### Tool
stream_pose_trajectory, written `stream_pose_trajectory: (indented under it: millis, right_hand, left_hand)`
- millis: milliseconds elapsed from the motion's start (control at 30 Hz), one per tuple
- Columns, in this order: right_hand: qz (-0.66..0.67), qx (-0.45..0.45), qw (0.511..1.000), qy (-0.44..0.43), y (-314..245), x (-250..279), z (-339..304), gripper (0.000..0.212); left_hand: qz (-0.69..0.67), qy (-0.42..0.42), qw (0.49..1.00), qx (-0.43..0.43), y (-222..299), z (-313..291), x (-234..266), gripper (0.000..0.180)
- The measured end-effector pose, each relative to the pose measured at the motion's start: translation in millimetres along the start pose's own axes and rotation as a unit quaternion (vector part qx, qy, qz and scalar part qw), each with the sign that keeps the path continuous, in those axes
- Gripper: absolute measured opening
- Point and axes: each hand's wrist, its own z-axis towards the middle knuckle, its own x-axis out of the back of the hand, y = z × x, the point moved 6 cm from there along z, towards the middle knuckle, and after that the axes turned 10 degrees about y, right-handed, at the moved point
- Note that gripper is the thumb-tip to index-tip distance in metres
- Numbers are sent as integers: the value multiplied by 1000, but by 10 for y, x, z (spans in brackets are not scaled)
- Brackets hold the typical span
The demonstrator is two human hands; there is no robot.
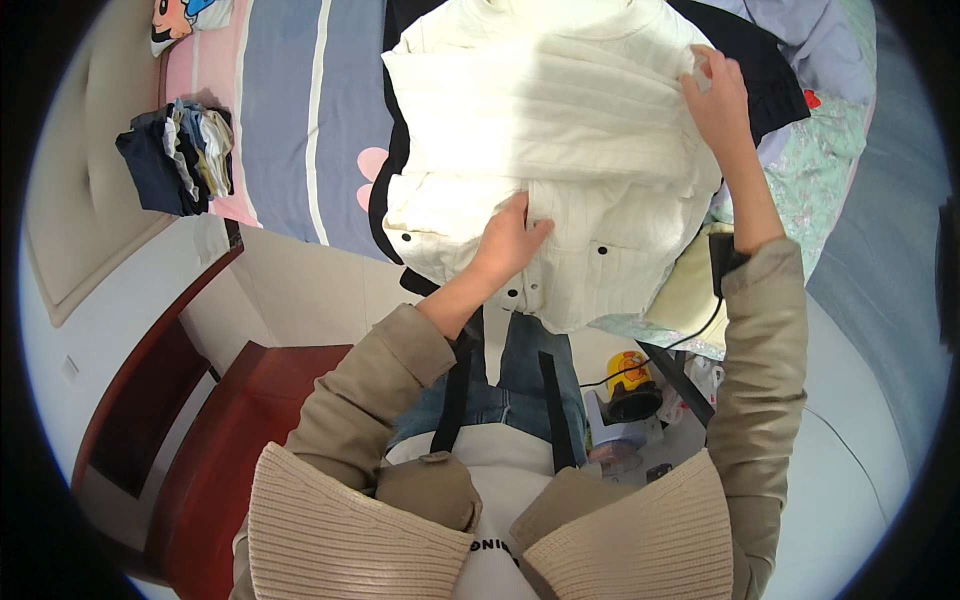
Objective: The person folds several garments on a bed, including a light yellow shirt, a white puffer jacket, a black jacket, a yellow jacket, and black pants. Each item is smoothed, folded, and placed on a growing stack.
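Observation:
A white jacket [590, 215] with dark snap buttons lies on the bed, its sleeve part [610, 120] folded across the body in lengthwise creases. My left hand [508, 245] rests on the jacket's front near the middle placket, just below the folded sleeve. Its thumb and forefinger are apart, and the other fingers are largely hidden. At the jacket's upper right edge, my right hand [718, 98] pinches the cloth between thumb and bent fingers. Beneath the jacket, a black garment [762, 85] shows along both sides.
A stack of folded clothes [178, 158] sits at the bed's left end, by a padded headboard [85, 150]. Below the bed's edge are a yellow container [628, 370] and a black cable [690, 337]. Reddish-brown wooden furniture [255, 420] stands at lower left.

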Motion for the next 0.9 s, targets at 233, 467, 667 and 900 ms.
stream_pose_trajectory:
  millis: [233,467,667,900]
  right_hand:
    - [-272,19,961,-47,-9,-138,214,21]
    - [-226,-125,966,5,508,201,194,34]
    - [-58,-51,989,126,371,345,-577,45]
    - [98,-372,923,-9,595,-29,-2546,47]
  left_hand:
    - [-65,-93,993,29,-56,-129,-266,36]
    - [-35,-41,997,54,-120,-61,-371,40]
    - [-33,-99,991,78,-327,-288,-482,42]
    - [123,-21,992,21,-507,-536,-319,34]
